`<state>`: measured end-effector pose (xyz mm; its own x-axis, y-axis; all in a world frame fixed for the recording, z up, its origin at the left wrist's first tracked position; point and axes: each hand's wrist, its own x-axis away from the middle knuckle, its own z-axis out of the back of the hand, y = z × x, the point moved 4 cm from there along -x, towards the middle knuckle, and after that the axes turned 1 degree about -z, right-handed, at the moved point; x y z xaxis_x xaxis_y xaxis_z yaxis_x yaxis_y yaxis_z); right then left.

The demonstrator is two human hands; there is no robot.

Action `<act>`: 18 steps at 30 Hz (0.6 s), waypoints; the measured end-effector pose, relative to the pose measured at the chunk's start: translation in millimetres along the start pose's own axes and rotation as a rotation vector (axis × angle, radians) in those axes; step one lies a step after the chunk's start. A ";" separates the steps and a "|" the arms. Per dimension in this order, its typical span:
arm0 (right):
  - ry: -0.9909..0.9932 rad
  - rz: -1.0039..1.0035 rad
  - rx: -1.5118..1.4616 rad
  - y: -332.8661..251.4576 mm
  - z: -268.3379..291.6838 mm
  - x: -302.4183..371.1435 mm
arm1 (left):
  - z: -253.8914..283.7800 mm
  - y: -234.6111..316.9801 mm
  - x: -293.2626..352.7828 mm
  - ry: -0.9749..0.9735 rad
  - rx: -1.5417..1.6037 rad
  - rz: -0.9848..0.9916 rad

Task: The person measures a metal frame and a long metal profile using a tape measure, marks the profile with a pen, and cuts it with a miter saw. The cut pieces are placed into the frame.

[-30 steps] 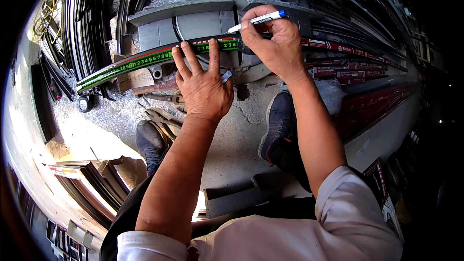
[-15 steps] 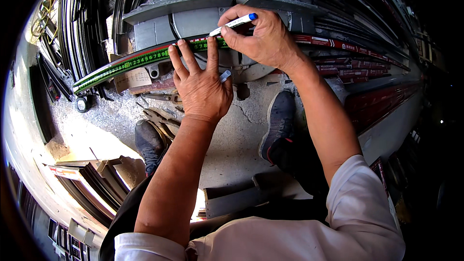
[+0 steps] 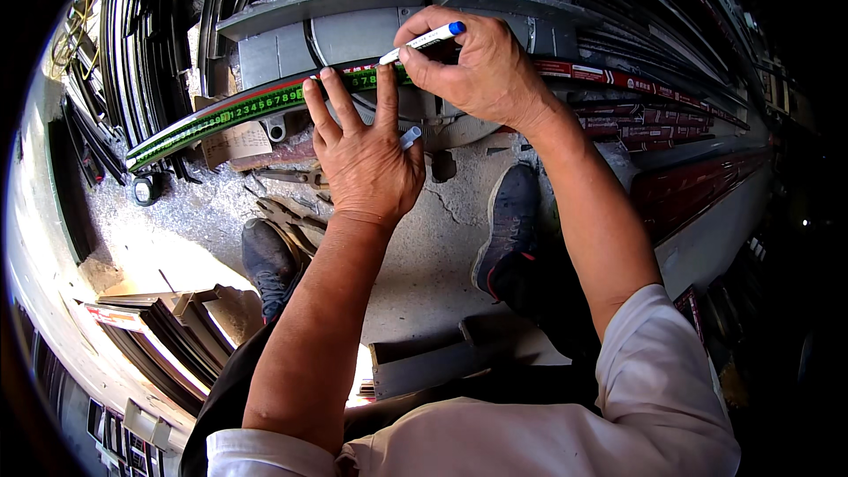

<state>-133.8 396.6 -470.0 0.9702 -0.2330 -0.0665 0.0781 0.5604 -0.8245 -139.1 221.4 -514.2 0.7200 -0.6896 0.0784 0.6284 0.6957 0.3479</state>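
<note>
My left hand (image 3: 371, 159) lies palm down, its fingers spread and their tips pressing on a green tape measure (image 3: 256, 107) with pale digits. The tape runs along a long, narrow dark-and-red strip (image 3: 587, 72). A pale bluish tube, which looks like a pen cap (image 3: 411, 137), sticks out beside this hand where the thumb is hidden; it seems tucked under it. My right hand (image 3: 481, 71) pinches a white marker with a blue end (image 3: 428, 41) between thumb and fingers. The marker's tip points down-left, at the tape by my left index finger.
Beneath the strip is a grey metal machine bed with a raised fence (image 3: 327, 9). Bundled dark profiles (image 3: 150, 44) lie at the left, red-labelled ones (image 3: 654, 126) at the right. Pliers (image 3: 287, 212) rest between my shoes. A small round black case (image 3: 147, 188) lies by the tape's left end.
My right hand and the marker have shifted very slightly left. Both hands keep their grip and pose; the tape and machine also appear a little further left in view.
</note>
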 end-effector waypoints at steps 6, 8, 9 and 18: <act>-0.037 -0.061 -0.013 -0.4 -0.9 0.6 | -0.1 -0.1 -0.3 0.006 0.000 -0.001; -0.039 -0.067 -0.023 -0.6 -1.1 1.0 | -0.4 -0.1 -0.2 0.008 -0.001 -0.002; -0.040 -0.070 -0.027 -0.4 -1.1 1.2 | -0.1 0.0 -0.4 0.009 0.001 -0.003; -0.034 -0.057 0.006 2.8 -2.8 1.4 | 1.0 0.5 -0.5 -0.003 -0.004 -0.002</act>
<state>-132.8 395.7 -473.9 0.9714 -0.2375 -0.0002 0.1347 0.5520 -0.8229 -139.5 222.0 -513.1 0.7181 -0.6913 0.0804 0.6308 0.6952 0.3447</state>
